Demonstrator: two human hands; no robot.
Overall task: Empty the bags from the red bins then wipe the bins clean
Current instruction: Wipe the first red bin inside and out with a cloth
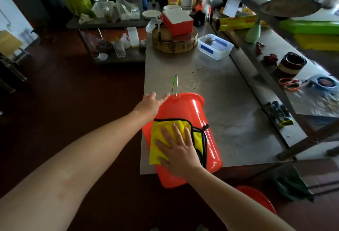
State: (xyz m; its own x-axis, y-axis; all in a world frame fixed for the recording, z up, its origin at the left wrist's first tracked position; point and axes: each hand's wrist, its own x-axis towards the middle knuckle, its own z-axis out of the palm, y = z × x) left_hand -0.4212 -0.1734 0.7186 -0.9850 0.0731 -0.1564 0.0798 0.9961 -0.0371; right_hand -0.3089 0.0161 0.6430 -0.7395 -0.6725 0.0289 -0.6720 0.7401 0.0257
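Bare forearms [88,150] run to an ungloved left hand [149,105] and right hand [177,151].

Steel table [220,87]: red bin [183,109] (on side), chopping block [174,48], tub [215,46].

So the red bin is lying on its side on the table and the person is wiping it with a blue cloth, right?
Not quite: the cloth is yellow with a dark edge, not blue. The head view shows the right hand pressing it flat on the red bin, which does lie on its side on the table.
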